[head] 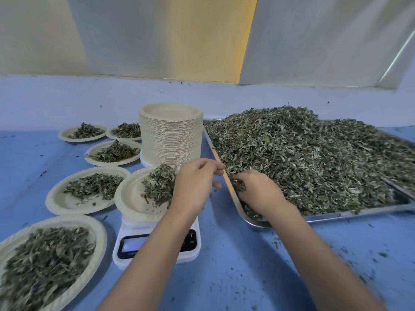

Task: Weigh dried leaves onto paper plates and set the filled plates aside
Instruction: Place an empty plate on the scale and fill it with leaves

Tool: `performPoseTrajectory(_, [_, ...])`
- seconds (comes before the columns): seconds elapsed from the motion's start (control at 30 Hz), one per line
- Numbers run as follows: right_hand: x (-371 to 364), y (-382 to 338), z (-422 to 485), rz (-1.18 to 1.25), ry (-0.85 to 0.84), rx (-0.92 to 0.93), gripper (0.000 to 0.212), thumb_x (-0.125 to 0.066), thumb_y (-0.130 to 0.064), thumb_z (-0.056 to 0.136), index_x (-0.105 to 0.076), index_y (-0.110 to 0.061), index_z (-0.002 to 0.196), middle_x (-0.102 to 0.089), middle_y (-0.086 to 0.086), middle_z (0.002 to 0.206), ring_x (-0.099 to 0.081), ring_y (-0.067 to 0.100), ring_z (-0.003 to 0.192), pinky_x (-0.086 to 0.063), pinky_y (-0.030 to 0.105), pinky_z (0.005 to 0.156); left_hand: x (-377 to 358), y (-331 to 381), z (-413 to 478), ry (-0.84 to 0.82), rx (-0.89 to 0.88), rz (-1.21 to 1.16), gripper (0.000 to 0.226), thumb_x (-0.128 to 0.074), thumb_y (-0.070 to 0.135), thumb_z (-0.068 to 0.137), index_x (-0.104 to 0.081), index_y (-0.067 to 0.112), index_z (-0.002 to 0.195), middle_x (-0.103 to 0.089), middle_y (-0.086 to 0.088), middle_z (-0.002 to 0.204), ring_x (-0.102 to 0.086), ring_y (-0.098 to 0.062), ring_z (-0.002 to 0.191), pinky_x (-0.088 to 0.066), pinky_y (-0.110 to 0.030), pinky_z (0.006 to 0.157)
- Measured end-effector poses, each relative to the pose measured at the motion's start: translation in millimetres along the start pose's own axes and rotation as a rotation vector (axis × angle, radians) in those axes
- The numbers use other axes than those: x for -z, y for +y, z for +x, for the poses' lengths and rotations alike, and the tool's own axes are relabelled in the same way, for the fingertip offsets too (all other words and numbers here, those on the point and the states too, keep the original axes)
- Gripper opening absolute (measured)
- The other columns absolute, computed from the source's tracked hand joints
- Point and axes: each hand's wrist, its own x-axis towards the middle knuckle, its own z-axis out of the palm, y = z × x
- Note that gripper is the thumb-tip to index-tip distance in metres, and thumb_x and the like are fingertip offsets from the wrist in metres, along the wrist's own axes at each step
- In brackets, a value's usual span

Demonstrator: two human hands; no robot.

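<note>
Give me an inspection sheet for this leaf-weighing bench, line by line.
Surface: blue table.
Job's things: the scale carries a plate with leaves on it; its reading is not legible. A stack of empty plates stands behind it. Five filled plates lie at the left. The tray at the right is heaped with dried leaves.
Clutter: leaf crumbs scattered on the table.
Grippers: left hand hovers over the plate on the scale, fingers curled, hold unclear; right hand grips dried leaves at the tray's near corner.
Cables: nothing seen.
Surroundings: pale sheets hang behind the table.
</note>
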Motion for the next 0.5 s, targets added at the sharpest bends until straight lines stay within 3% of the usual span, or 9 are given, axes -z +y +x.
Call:
performPoseTrajectory(0.1, [0,0,1,-0.047,-0.082,0.053,0.034,-0.049,-0.005,0.089,-0.067,-0.022,0.114,-0.064,0.013,0.107,-0.06,0.033,0.101,-0.052,0.037,0.081,2,-2,1,0.0,0.002,0.004,0.028,-0.05,0.015,0.092,-0.07,0.023,0.074,-0.071,0.003,0.085,-0.062,-0.009,0.054,-0.041,-0.018,0.052])
performPoseTrajectory(0.27, [-2,-1,2,-0.013,0.032,0.042,0.035,-0.048,0.005,0.083,-0.073,-0.015,0.096,-0.065,0.014,0.086,-0.064,0.033,0.086,-0.05,0.032,0.069,5,-2,1,0.003,-0.011,0.01,0.028,-0.049,0.015,0.092,-0.071,0.024,0.075,-0.071,0.004,0.085,-0.062,-0.008,0.055,-0.042,-0.017,0.051])
performPoseTrajectory(0.37, [1,1,4,0.211,0.213,-0.012,0.031,-0.054,0.0,0.089,-0.074,-0.018,0.105,-0.072,0.008,0.097,-0.065,0.02,0.078,-0.053,0.027,0.074,14,2,2,0.025,-0.016,-0.008,0.028,-0.05,0.015,0.092,-0.071,0.023,0.075,-0.071,0.005,0.082,-0.062,-0.009,0.054,-0.041,-0.024,0.056])
performPoseTrajectory(0.43, [10,-2,3,0.48,0.342,-0.045,0.024,-0.06,-0.005,0.09,-0.074,-0.018,0.105,-0.073,0.001,0.087,-0.056,0.008,0.054,-0.048,0.015,0.055,23,6,3,0.063,-0.018,-0.03,0.028,-0.05,0.013,0.092,-0.071,0.021,0.075,-0.071,0.005,0.08,-0.061,-0.008,0.051,-0.042,-0.026,0.057])
performPoseTrajectory(0.5, [21,-12,1,0.708,0.447,-0.042,0.022,-0.064,-0.009,0.088,-0.075,-0.02,0.103,-0.07,-0.011,0.077,-0.057,0.01,0.05,-0.048,0.016,0.048,34,9,4,0.107,-0.037,-0.023,0.028,-0.049,0.012,0.091,-0.07,0.02,0.076,-0.071,0.004,0.08,-0.06,-0.006,0.049,-0.042,-0.024,0.055])
